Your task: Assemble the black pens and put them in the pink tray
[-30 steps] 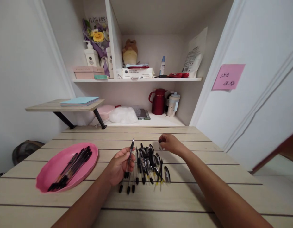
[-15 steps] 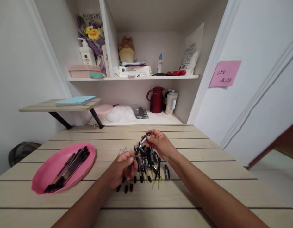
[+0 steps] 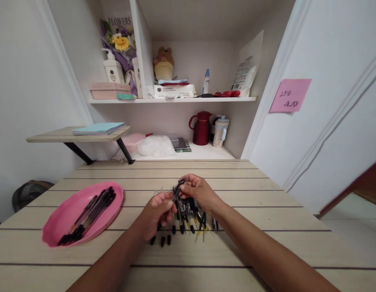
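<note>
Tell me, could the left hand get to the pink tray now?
Probably yes: the pink tray sits left of the left hand, and nothing seems to stand between them. That hand is busy gripping a pen, though.

From my distant seat, I see the left forearm (image 3: 115,255) and the right forearm (image 3: 251,239) leaning inward. The left hand (image 3: 159,211) has its fingers curled, with the thumb uppermost. The right hand (image 3: 197,191), slightly farther forward, makes a pinch. The fingertips of both are very near together.
</note>
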`<move>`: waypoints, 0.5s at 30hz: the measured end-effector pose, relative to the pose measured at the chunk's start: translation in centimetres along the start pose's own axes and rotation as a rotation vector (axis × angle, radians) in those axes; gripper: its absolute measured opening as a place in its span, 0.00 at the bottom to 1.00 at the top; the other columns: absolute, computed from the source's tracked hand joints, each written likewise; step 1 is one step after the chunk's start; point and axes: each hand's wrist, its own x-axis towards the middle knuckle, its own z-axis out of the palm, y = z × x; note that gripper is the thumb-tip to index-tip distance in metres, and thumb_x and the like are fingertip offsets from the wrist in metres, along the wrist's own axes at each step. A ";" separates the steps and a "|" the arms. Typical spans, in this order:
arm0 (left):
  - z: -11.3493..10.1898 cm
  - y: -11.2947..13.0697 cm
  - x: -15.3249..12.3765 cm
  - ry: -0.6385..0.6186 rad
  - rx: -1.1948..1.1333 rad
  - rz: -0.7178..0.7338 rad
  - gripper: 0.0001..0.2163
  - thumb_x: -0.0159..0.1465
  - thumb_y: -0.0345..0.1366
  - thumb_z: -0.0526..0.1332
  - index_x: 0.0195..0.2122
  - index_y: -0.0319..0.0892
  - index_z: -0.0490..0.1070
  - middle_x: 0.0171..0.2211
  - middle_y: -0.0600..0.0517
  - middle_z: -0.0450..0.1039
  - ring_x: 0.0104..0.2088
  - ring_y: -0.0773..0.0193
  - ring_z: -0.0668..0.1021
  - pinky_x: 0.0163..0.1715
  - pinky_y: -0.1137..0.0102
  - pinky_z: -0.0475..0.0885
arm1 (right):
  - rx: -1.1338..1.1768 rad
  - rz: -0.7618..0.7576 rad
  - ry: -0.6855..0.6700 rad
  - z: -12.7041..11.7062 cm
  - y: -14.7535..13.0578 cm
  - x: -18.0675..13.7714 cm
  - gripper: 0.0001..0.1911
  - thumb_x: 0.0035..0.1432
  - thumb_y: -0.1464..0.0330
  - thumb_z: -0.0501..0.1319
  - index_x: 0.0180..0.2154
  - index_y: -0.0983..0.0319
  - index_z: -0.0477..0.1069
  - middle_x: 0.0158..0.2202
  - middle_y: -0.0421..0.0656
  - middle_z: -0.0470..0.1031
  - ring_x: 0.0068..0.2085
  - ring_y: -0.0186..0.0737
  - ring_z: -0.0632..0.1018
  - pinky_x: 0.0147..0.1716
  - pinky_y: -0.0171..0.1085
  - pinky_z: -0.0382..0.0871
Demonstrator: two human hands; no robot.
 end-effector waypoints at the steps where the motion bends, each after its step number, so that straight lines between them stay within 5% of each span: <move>1: 0.0 0.0 0.0 0.006 -0.002 0.008 0.13 0.53 0.38 0.60 0.38 0.40 0.63 0.23 0.55 0.68 0.14 0.76 0.64 0.10 0.81 0.51 | 0.002 -0.001 0.016 0.1 0.1 0.0 0.14 0.41 0.67 0.65 0.33 0.64 0.67 0.21 0.37 0.70 0.23 0.28 0.71 0.21 0.27 0.64; 15: 0.1 0.4 -0.2 0.046 0.084 0.109 0.18 0.52 0.36 0.61 0.43 0.40 0.63 0.22 0.54 0.70 0.12 0.76 0.64 0.09 0.80 0.51 | -0.065 -0.028 0.019 0.8 0.0 -0.3 0.14 0.41 0.64 0.64 0.32 0.63 0.68 0.20 0.36 0.69 0.23 0.29 0.70 0.24 0.30 0.64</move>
